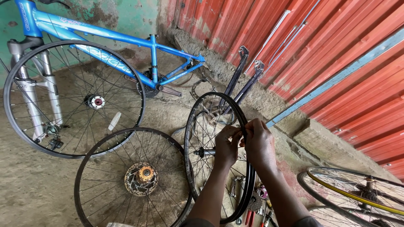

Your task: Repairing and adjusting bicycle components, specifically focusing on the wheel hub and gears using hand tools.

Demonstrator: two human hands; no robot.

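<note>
Rim work is in hand: an upright black bicycle wheel (219, 157) is held on edge in front of the person, its hub and spokes bare of any tyre. Both hands are closed on the upper right arc of the rim, side by side and touching. The left hand (227, 147) is curled over the rim's edge with the fingers pinched shut on it; the right hand (259, 143) is likewise wrapped around the rim just beside it, thumb and fingers pressed together. Whether a strip or tape is being pressed into the rim bed cannot be told, since the fingers cover that spot. Judged from the grip, something at the rim's edge is being seated or checked, and further progress would call for the wheel to be kept steady while the pinch is shifted along the rim.

Just to the left a second wheel (134, 178) with a rusty disc at its hub is laid flat on the ground. Beyond it a blue bicycle (110, 40) with only a front wheel (73, 98) is stood against the wall. A dark fork (242, 75) is leaned on the concrete ledge below the red corrugated wall (349, 46), and a yellow-rimmed wheel (357, 191) is seen at the lower right, well apart
</note>
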